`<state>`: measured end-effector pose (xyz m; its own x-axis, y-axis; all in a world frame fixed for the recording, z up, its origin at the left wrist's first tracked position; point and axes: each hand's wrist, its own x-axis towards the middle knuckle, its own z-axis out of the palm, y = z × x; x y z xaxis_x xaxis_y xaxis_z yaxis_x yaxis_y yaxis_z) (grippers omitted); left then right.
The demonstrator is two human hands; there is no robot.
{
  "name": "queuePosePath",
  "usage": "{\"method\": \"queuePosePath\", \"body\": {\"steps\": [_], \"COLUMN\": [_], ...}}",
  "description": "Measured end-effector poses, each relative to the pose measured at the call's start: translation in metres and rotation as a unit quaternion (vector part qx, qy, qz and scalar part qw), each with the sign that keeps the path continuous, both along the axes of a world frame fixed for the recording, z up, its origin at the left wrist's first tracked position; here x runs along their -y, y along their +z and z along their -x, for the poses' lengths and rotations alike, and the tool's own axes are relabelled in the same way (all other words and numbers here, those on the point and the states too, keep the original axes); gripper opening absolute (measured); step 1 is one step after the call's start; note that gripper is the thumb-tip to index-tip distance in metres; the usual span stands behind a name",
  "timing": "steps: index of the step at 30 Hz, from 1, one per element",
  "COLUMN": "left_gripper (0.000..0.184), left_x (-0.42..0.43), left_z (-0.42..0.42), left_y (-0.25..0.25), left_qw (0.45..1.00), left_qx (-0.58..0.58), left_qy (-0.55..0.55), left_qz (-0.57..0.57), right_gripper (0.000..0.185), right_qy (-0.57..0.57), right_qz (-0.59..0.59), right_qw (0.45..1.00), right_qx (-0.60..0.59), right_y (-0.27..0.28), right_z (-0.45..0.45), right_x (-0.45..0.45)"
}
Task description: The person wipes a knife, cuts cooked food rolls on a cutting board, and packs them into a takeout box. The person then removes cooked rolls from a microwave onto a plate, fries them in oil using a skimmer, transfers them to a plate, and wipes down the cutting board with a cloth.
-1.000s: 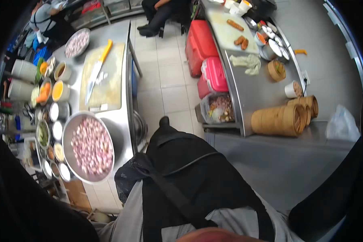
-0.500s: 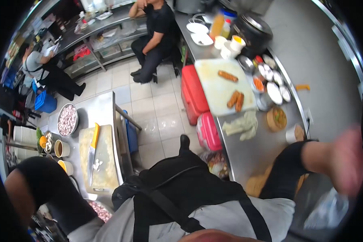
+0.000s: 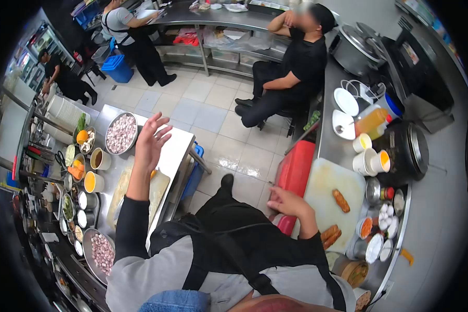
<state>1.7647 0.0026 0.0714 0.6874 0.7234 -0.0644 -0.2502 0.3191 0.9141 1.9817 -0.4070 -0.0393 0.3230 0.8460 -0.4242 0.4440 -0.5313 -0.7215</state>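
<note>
My left hand (image 3: 150,141) is raised over the steel table at left, its fingers spread and holding nothing. Below it lies a cutting board (image 3: 163,190), with a knife's yellow handle (image 3: 153,174) partly hidden by my wrist. A metal bowl (image 3: 109,147) of chopped pinkish-white pieces sits just beyond. At the right counter, my right hand (image 3: 288,203) hangs in front of the red container (image 3: 299,156), with fingers apart and empty. Beside it is a white cutting board (image 3: 322,182) bearing browned rolls (image 3: 341,200), some half hidden by my forearm.
A person in black (image 3: 301,57) sits on a stool ahead. Another person (image 3: 132,41) stands at the back counter, and a third (image 3: 65,78) at far left. Cups and sauce bottles (image 3: 372,120) line the right counter. A second bowl (image 3: 93,262) stands at lower left.
The view has swung so the left table shows more fully. My left hand has come in over that table. My right hand has moved from the far right inward to the red container.
</note>
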Motion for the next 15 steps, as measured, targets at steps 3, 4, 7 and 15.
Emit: {"method": "queuePosePath", "body": {"steps": [3,4,7,15], "left_gripper": [0.052,0.052,0.061,0.115], "left_x": [-0.054,-0.071,-0.126,-0.296], "left_z": [-0.057,-0.076,-0.153,-0.327], "left_y": [-0.022,-0.033,-0.055,-0.038], "left_qw": [0.968,0.962,0.957,0.983], "left_qx": [0.124,0.131,0.124,-0.064], "left_qy": [0.000,-0.006,-0.027,0.125], "left_qz": [0.218,0.241,0.260,-0.118], "right_gripper": [0.054,0.052,0.050,0.056], "right_qy": [-0.028,-0.039,-0.063,-0.086], "right_qz": [-0.002,-0.019,-0.083,-0.122], "right_qw": [0.996,0.993,0.988,0.989], "right_qx": [0.089,0.113,0.114,0.000], "right_y": [0.011,0.015,0.048,0.016], "right_z": [-0.060,-0.077,-0.125,-0.206], "right_x": [-0.049,-0.067,-0.138,-0.231]}}
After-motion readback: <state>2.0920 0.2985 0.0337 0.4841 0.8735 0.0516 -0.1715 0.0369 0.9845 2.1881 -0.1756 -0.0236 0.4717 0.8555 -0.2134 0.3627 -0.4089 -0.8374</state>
